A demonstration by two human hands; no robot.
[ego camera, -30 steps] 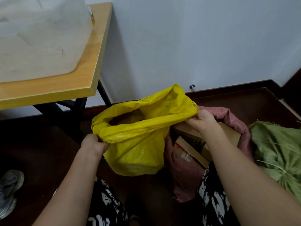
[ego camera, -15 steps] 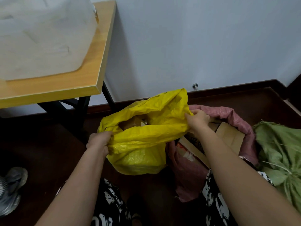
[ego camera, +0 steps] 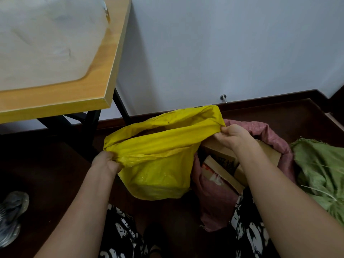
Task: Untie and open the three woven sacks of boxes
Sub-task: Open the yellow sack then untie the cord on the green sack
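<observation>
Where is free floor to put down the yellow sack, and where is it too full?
Bare dark floor lies left of the yellow sack, between the table legs and the shoe. To its right it is crowded: pink sack with boxes, then green sack.

sack (ego camera: 158, 164) left | open sack (ego camera: 214, 202) middle, boxes (ego camera: 221, 161) inside | tied sack (ego camera: 320, 174) right

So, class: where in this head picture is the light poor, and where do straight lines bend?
Head view: the floor under the table is nearly black; the shoe is dim; the yellow sack is well lit; the skirting bows from the wide lens.
</observation>
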